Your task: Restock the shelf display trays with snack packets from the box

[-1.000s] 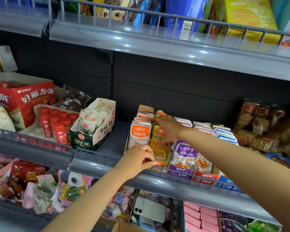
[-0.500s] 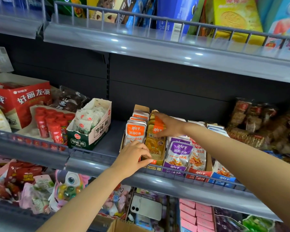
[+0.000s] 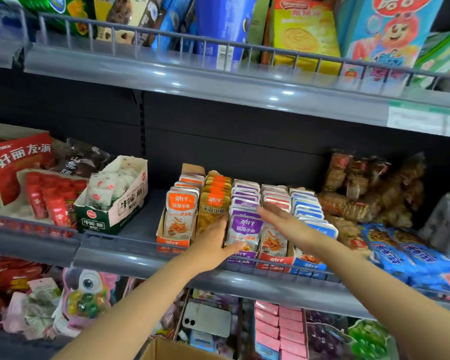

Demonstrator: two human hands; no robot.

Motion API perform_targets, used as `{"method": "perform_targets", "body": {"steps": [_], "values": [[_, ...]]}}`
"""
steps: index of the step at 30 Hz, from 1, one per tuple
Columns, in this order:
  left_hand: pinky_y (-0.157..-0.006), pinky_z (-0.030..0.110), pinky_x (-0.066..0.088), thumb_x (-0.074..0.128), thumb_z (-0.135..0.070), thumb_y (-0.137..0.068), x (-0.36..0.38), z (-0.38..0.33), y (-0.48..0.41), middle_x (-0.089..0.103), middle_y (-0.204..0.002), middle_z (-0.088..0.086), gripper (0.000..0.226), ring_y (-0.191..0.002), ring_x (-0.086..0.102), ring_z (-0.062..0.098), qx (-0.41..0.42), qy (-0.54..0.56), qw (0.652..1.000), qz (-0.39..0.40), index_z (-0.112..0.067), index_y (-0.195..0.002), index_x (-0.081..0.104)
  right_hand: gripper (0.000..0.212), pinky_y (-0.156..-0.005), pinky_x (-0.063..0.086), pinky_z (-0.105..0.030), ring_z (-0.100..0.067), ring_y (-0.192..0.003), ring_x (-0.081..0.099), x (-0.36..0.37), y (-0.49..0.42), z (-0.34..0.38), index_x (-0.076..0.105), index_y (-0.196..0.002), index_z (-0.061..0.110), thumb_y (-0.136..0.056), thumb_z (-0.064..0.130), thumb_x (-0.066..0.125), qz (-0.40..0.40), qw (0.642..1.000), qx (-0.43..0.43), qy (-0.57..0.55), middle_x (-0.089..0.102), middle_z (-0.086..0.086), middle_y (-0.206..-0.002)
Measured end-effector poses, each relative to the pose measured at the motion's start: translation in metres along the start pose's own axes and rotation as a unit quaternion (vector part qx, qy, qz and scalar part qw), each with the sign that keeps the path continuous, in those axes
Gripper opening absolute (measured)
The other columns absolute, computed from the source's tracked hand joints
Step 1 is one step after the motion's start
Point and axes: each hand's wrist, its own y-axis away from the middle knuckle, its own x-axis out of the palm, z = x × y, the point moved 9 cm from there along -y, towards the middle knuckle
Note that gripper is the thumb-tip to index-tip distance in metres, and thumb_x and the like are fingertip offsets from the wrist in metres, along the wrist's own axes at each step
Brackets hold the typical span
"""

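**Middle shelf [image 3: 140,258], centre.** Five rows of snack packets are stood upright in display trays, side by side and touching, listed left to right:
- orange packets [image 3: 180,214]
- gold packets [image 3: 213,201]
- purple packets [image 3: 245,203]
- red packets [image 3: 274,197]
- blue packets [image 3: 307,206]

The orange tray [image 3: 173,241] is set against the shelf's front rail.

**Left hand [image 3: 211,246].** It is placed at the front of the gold row, back toward the camera. The thumb is stretched right onto the front purple packet. The fingertips are lost between the gold and purple rows, so whether anything is grasped cannot be told.

**Right hand [image 3: 278,214].** It is held palm down over the purple and red rows. The fingers are straight and spread, and nothing is held. The hand is blurred, and contact with the packet tops cannot be told.

**Box [image 3: 177,350].** A cardboard box is seen at the bottom edge, below the hands. Only its open rim is seen.

**Same shelf, left.**
- green carton [image 3: 107,216] of white packets
- red tubes [image 3: 52,198] in a tray
- red box [image 3: 16,159]

**Same shelf, right.**
- brown bags [image 3: 369,188]
- blue biscuit packs [image 3: 411,255]

**Upper shelf [image 3: 218,79].** Biscuit boxes are stood behind a rail.

**Lower shelf.**
- phone [image 3: 208,318]
- pink packets [image 3: 278,326]
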Motion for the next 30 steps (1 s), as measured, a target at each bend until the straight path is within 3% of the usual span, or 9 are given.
{"method": "perform_targets", "body": {"steps": [5,9,13,17,20,22,26,30], "values": [[-0.104,0.035,0.043,0.062,-0.035,-0.088,0.006,0.002,-0.008,0.045,-0.139,-0.008,0.060,-0.128,0.044,0.011,-0.038,0.029,0.999,-0.010,-0.031,-0.139,0.030,0.082,-0.091,0.036,-0.019,-0.011,-0.123,0.045,0.014,-0.003,0.012,0.013,-0.148,0.025,-0.086,0.037,0.065,0.054,0.994,-0.048,0.087,0.037,0.000,-0.147],[-0.097,0.019,0.036,0.063,-0.024,-0.088,0.005,-0.008,-0.010,0.044,-0.139,-0.005,0.062,-0.127,0.041,0.008,-0.035,0.079,0.996,-0.028,-0.024,-0.141,0.029,0.090,-0.087,0.043,-0.020,-0.005,-0.110,0.045,0.024,-0.014,0.009,0.010,-0.149,0.021,-0.083,0.019,0.071,0.051,0.997,-0.055,0.010,0.042,-0.001,-0.141],[-0.103,0.023,0.035,0.062,-0.022,-0.089,0.003,-0.008,-0.005,0.033,-0.143,-0.012,0.076,-0.132,0.032,0.004,-0.022,0.087,0.994,-0.054,-0.032,-0.147,0.013,0.088,-0.077,0.050,-0.012,-0.003,-0.114,0.045,0.016,-0.015,0.003,0.013,-0.149,0.025,-0.083,0.009,0.070,-0.003,0.994,-0.103,-0.038,0.040,0.002,-0.143],[-0.105,0.026,0.036,0.059,-0.023,-0.091,0.002,-0.005,-0.001,0.030,-0.151,-0.007,0.077,-0.136,0.032,0.007,-0.020,0.054,0.998,-0.041,-0.033,-0.148,0.008,0.090,-0.080,0.050,-0.015,-0.005,-0.118,0.045,0.012,-0.017,-0.002,0.012,-0.148,0.028,-0.082,0.013,0.071,0.003,0.993,-0.116,0.031,0.036,0.002,-0.145],[-0.108,0.029,0.034,0.059,-0.025,-0.091,-0.002,-0.002,0.001,0.022,-0.154,-0.006,0.084,-0.139,0.028,0.011,-0.032,0.026,0.998,-0.056,-0.028,-0.149,-0.002,0.095,-0.096,0.047,-0.029,-0.014,-0.130,0.041,0.013,-0.023,0.006,0.009,-0.148,0.028,-0.079,0.020,0.075,0.023,0.987,-0.115,0.111,0.027,-0.001,-0.151],[-0.110,0.030,0.031,0.059,-0.029,-0.091,-0.004,0.002,0.005,0.017,-0.156,-0.007,0.089,-0.141,0.024,0.011,-0.030,0.003,0.998,-0.063,-0.027,-0.149,-0.009,0.100,-0.106,0.040,-0.036,-0.019,-0.139,0.029,0.012,-0.031,0.019,0.005,-0.149,0.027,-0.077,0.030,0.076,0.033,0.975,-0.121,0.182,0.015,0.001,-0.157],[-0.112,0.033,0.029,0.054,-0.035,-0.093,-0.003,0.014,0.011,0.016,-0.157,-0.008,0.080,-0.142,0.023,0.010,-0.031,-0.032,0.998,-0.040,-0.029,-0.150,-0.002,0.111,-0.118,0.017,-0.043,-0.022,-0.147,0.000,0.015,-0.053,0.031,-0.007,-0.150,0.025,-0.075,0.049,0.072,0.069,0.935,-0.088,0.336,-0.006,0.002,-0.160],[-0.112,0.037,0.033,0.050,-0.032,-0.095,-0.003,0.021,0.009,0.023,-0.155,-0.005,0.073,-0.140,0.028,0.012,-0.044,-0.039,0.998,-0.022,-0.030,-0.150,0.002,0.114,-0.117,0.018,-0.043,-0.023,-0.147,0.001,0.017,-0.064,0.031,-0.005,-0.150,0.024,-0.072,0.054,0.073,0.083,0.923,-0.051,0.372,-0.004,0.000,-0.160]]}}
